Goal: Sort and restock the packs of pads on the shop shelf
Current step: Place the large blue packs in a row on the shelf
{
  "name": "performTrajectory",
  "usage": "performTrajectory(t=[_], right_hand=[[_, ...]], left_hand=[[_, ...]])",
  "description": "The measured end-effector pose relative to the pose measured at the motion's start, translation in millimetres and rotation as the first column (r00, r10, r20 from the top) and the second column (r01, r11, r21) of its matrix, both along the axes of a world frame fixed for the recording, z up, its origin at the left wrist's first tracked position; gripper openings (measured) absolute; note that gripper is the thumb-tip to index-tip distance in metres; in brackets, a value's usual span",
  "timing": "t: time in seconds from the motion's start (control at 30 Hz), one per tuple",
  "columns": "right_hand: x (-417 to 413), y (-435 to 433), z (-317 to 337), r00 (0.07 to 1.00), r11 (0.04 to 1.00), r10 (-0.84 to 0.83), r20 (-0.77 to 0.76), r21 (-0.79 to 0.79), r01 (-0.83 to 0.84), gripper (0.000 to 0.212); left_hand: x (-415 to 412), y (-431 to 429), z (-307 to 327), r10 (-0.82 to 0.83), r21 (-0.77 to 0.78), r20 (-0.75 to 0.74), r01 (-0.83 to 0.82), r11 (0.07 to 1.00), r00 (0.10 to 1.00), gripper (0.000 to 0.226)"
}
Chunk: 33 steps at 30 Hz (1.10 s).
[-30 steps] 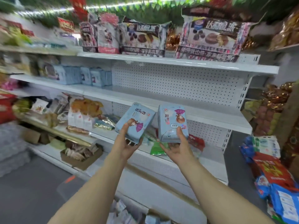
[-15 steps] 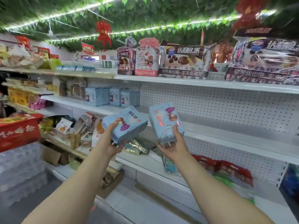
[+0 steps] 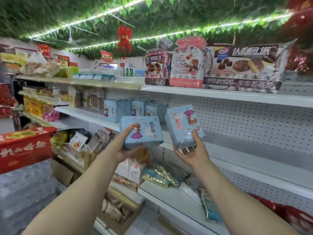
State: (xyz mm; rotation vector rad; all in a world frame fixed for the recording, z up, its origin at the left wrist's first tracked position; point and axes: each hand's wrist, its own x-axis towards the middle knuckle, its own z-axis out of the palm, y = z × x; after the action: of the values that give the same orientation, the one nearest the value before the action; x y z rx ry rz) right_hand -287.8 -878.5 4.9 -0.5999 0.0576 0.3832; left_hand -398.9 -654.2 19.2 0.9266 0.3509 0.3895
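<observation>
**A:** What surrounds the hands?

**B:** A white middle shelf (image 3: 254, 160) runs across, with a perforated back panel (image 3: 237, 119) behind it. The top shelf (image 3: 220, 94) above carries large bags of chocolate pies (image 3: 245, 68). A red carton (image 3: 25, 146) sits at the lower left, and gold foil packets (image 3: 162, 173) lie on the shelf beneath the hands. Green leaves (image 3: 152, 14) and light strips cover the ceiling, where a red ornament (image 3: 125, 41) hangs.

**A:** Anything in the way?

**B:** A row of pad packs (image 3: 113, 111) stands on the middle shelf. The two held packs overlap its right end, so that end is hidden.

**A:** And the hands?

**B:** The left hand (image 3: 126, 146) grips the left pack (image 3: 141, 131) from below, thumb across its front. The pack lies on its long side. The right hand (image 3: 193, 153) holds the right pack (image 3: 183, 126) upright with its top leaning left. The thumb presses the lower front corner, and fingers curl under the base. Both packs are raised in front of the middle shelf, near each other but apart.

**A:** How do the packs look?

**B:** They have a soft pale-blue wrap. The left one shows a cartoon girl in a purple dress beside grey characters. The right one shows a girl under a purple parasol, with red characters and a small oval label. The shelf row has the same blue wrap and girl figures.
</observation>
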Motion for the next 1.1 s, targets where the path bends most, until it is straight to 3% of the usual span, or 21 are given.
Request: performTrajectory(t=[0.17, 0.3, 0.43, 0.53, 0.7, 0.87, 1.0, 1.1], right_hand=[[56, 48, 13, 1.0, 1.0, -0.001, -0.017, 0.022, 0.002, 0.054], [90, 78, 15, 0.999, 1.0, -0.026, -0.018, -0.006, 0.026, 0.059], [121, 106, 11, 0.999, 0.998, -0.052, -0.015, -0.023, 0.052, 0.051], [142, 129, 8, 0.995, 0.994, -0.103, -0.013, -0.037, 0.102, 0.046], [179, 165, 3, 0.971, 0.97, -0.24, -0.016, -0.05, 0.238, 0.051], [199, 199, 0, 0.928, 0.927, -0.372, -0.029, -0.057, 0.37, 0.052], [206, 217, -6, 0.886, 0.881, -0.462, -0.02, -0.123, 0.457, 0.061], [201, 222, -8, 0.859, 0.849, -0.512, -0.016, -0.164, 0.503, 0.056]], left_hand=[[63, 57, 13, -0.093, 0.046, -0.034, 0.095, 0.994, 0.995, 0.031], [104, 102, 16, -0.082, 0.061, -0.064, 0.086, 0.994, 0.995, 0.04], [151, 152, 14, -0.079, 0.049, -0.118, 0.085, 0.995, 0.99, 0.08], [192, 187, 17, -0.128, 0.08, -0.108, 0.137, 0.987, 0.986, 0.094], [267, 240, 27, -0.255, 0.217, -0.107, 0.273, 0.937, 0.961, 0.047], [328, 277, 40, -0.43, 0.369, -0.17, 0.462, 0.807, 0.887, 0.028], [362, 285, 47, -0.515, 0.421, -0.181, 0.539, 0.73, 0.838, 0.032], [375, 286, 50, -0.556, 0.424, -0.16, 0.565, 0.708, 0.816, 0.043]])
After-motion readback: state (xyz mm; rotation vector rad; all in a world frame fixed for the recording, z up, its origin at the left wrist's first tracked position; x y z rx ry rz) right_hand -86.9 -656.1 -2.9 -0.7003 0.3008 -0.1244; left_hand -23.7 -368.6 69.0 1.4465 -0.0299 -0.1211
